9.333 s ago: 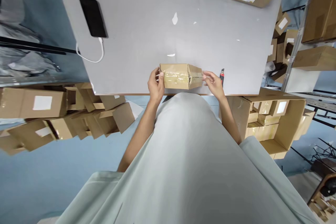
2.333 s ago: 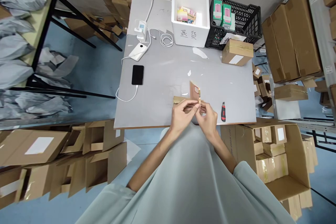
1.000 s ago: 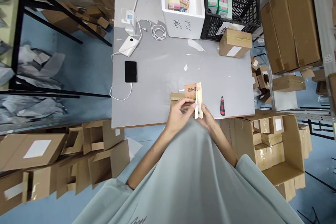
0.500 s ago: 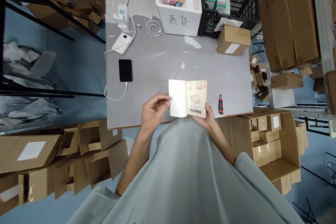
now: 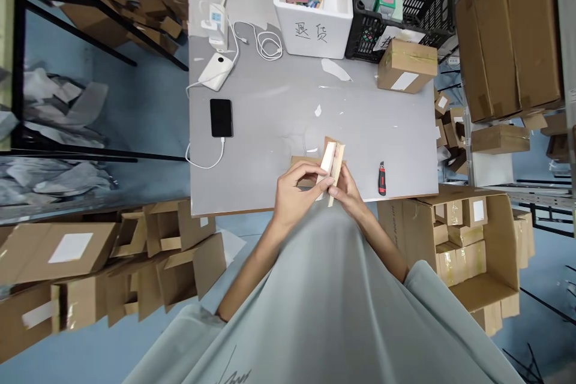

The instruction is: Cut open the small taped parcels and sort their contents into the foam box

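A thin book (image 5: 335,165) is half closed between my hands, its two sides standing up close together above the table's front edge. My left hand (image 5: 299,189) grips the white left side between thumb and fingers. On the other side, my right hand (image 5: 348,192) is closed around the cover, with the thumb at the lower edge. The printed page that faces inward is mostly hidden. To the right of my right hand lies a red and black box cutter (image 5: 382,179).
The grey table (image 5: 270,114) bears a black phone (image 5: 221,118) on a cable, a white power bank (image 5: 216,71), a power strip (image 5: 218,27), a sealed carton (image 5: 407,66), a white bin (image 5: 312,27) and a black crate (image 5: 423,0). An open cardboard box (image 5: 499,252) stands at right.
The book was spread open flat, showing a stamped page. Now its sides are folded toward each other, and my left hand has moved right, close to my right hand. The view has shifted slightly.
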Tool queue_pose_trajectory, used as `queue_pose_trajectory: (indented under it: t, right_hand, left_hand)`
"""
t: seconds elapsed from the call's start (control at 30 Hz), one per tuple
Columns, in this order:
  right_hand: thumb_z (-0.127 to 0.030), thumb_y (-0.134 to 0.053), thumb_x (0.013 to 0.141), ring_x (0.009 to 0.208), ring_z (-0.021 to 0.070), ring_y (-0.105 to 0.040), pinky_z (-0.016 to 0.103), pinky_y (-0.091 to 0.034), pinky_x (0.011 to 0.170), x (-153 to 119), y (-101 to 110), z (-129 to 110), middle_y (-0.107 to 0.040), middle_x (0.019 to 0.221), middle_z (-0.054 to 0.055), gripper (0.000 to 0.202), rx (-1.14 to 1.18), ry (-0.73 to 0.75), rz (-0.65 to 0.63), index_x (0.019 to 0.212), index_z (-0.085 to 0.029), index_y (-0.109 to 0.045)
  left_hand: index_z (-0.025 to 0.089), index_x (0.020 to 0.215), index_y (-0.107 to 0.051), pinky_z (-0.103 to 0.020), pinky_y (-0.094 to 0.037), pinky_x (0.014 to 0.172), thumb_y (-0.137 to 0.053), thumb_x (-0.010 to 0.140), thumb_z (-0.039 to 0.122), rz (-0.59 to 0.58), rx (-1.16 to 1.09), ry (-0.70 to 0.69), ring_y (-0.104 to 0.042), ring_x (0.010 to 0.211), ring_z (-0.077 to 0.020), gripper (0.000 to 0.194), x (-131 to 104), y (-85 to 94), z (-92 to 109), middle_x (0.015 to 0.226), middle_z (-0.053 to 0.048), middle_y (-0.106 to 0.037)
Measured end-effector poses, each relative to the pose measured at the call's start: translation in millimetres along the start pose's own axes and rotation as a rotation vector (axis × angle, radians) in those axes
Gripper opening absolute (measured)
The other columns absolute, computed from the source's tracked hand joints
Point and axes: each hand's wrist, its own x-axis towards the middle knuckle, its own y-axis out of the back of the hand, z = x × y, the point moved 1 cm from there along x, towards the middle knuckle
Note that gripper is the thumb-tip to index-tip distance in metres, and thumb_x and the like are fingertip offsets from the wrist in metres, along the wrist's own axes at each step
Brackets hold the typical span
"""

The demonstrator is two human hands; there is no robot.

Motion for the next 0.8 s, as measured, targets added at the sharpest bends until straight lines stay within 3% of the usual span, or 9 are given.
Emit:
queue_pose_trajectory:
  t: [0.27,0.4,0.6,0.8]
  right_hand:
    - [-0.078,-0.097,0.074,0.156,0.0367,-0.062,0.054,-0.051,0.131,-3,7,-2,-0.075,0.15,0.009,0.092,0.073,0.02,0.01,0.146,-0.032,-0.061]
    - [-0.077,-0.099,0.071,0.158,0.0381,-0.059,0.054,-0.054,0.128,-3,9,-8,-0.073,0.153,0.01,0.1,0.038,0.01,0.042,0.151,-0.032,-0.061]
    - [-0.074,-0.105,0.064,0.16,0.0381,-0.058,0.056,-0.049,0.133,0,6,-11,-0.069,0.159,0.011,0.107,-0.02,0.03,0.034,0.151,-0.033,-0.058]
    - [-0.074,-0.103,0.067,0.158,0.0374,-0.059,0.055,-0.05,0.132,-3,6,-12,-0.072,0.155,0.01,0.102,-0.013,0.034,0.021,0.15,-0.033,-0.06]
  left_hand:
    - [0.027,0.092,-0.088,-0.036,-0.065,0.084,-0.086,0.097,0.04,0.022,0.134,-0.103,-0.075,0.087,-0.0198,0.014,7,14.9,1,0.097,-0.004,-0.082]
    - [0.027,0.093,-0.088,-0.036,-0.066,0.084,-0.086,0.097,0.046,0.032,0.139,-0.089,-0.076,0.089,-0.0209,0.02,8,17.4,2,0.097,-0.005,-0.082]
    - [0.029,0.094,-0.09,-0.036,-0.067,0.081,-0.098,0.085,0.058,-0.005,0.112,-0.056,-0.075,0.091,-0.022,0.031,4,3.3,10,0.101,-0.005,-0.082]
    - [0.029,0.088,-0.089,-0.034,-0.065,0.075,-0.095,0.087,0.059,-0.054,0.06,-0.01,-0.073,0.086,-0.0211,0.031,7,6.6,6,0.095,-0.006,-0.08]
